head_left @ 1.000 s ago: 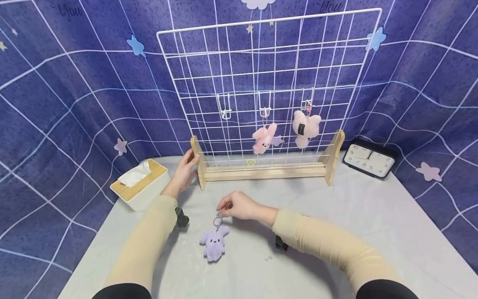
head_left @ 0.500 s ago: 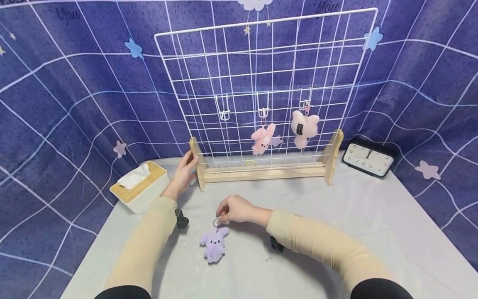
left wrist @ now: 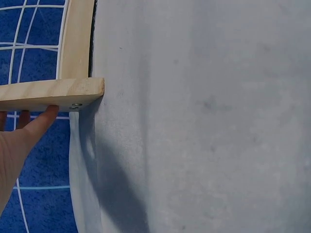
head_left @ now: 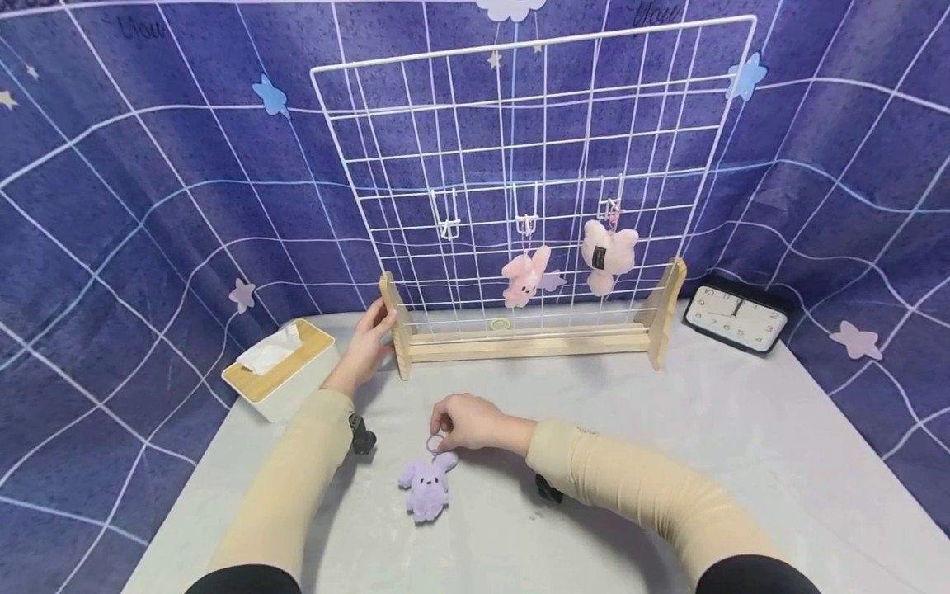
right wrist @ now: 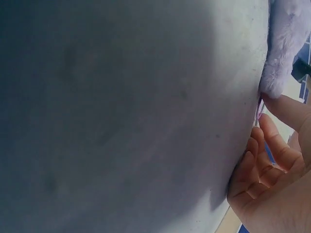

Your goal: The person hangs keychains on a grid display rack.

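With the right hand (head_left: 471, 419) being taken as the centre of the dial in the head view, the purple plush keychain (head_left: 426, 495) is being borne by the table (head_left: 609, 404) at seven o'clock. Its ring (head_left: 428, 445), at eight o'clock, is being touched by the fingertips, thumb and forefinger being set at either side; whether a firm pinch is being held cannot be told. At ten o'clock, the outer face of the wooden upright (head_left: 402, 346) beside the wire grid (head_left: 534, 44) is being touched by the left hand (head_left: 364, 346), whose fingers are not visibly being wrapped round it. The two hands are being held apart.

The step in hand is being judged as the taking-up of the ring, no lift being shown. For the next move, a sure pinch on the ring seems to be called for, with the upright being steadied. On the grid, a pink rabbit (head_left: 523, 285) is being hung at one o'clock, while nothing is being carried by the white hook (head_left: 449, 229) at twelve.
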Available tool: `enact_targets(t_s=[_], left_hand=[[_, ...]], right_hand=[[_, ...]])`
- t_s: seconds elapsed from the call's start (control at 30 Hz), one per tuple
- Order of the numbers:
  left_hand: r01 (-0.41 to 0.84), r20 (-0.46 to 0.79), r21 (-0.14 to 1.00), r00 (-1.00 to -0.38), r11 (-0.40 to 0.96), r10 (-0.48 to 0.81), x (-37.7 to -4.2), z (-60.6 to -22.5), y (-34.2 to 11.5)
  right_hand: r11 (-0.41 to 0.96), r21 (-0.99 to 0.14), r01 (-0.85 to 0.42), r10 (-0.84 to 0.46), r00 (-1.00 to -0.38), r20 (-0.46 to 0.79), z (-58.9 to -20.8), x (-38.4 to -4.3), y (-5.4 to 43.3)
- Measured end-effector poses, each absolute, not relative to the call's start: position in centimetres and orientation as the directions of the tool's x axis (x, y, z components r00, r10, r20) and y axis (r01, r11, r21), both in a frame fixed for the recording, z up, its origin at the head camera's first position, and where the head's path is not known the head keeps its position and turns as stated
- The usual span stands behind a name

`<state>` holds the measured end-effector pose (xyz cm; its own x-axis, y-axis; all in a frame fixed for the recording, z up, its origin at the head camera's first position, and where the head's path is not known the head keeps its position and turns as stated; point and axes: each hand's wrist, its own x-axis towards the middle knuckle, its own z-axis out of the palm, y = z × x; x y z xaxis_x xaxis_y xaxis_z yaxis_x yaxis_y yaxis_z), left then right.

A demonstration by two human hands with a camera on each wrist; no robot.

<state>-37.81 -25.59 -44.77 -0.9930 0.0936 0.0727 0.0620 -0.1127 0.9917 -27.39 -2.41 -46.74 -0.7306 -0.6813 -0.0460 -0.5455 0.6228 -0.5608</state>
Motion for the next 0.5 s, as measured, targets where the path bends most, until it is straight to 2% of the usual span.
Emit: enact_targets(t_s=[0.5], left_hand=[[0.066,0.075,0.993,-0.993,-0.103,0.089,-37.82,-44.81,-25.61]], right_hand=[[0.57,-0.621,-0.538,-0.697,-0.717,-0.019,-46.81,-27.46,-2.22]])
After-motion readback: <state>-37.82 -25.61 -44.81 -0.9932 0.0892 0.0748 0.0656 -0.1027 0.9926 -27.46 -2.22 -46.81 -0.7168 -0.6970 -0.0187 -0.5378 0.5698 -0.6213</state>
